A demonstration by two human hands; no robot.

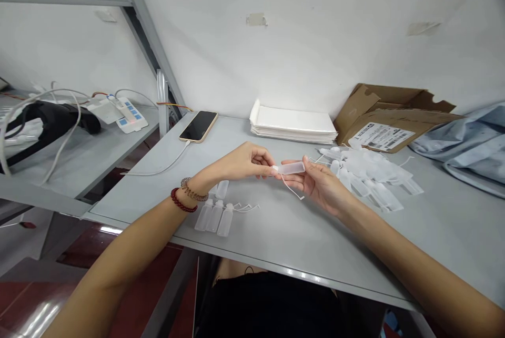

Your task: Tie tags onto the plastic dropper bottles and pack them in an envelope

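Bare forearms [130,254] come in from both bottom corners, with black clothing [272,306] between them. Left wrist has two bands on it, a dark red braided one [182,202] and a brown coil hair tie [191,191]. Both hands are busy with one little translucent plastic bottle [292,168], held roughly sideways over the middle of the grey desk [284,243]. The right hand [321,185] has the base end between thumb and fingers, and the left hand [252,162] is pinched in tight on the white cap [275,169]. There's a thin white strap [292,189] dangling off the cap end, kinked at the tip.

Just below the left wrist, three similar bottles [215,218] lie side by side, straps out to the right, plus more partly tucked behind the wrist. Over on the right is a messy heap of bottles [369,170], right in front of an open cardboard box [410,119] with a shipping label [379,136]. Further back, a stack of white envelopes or cards [294,121] (can't tell which) and a phone [199,126] plugged into a white cable [168,167].
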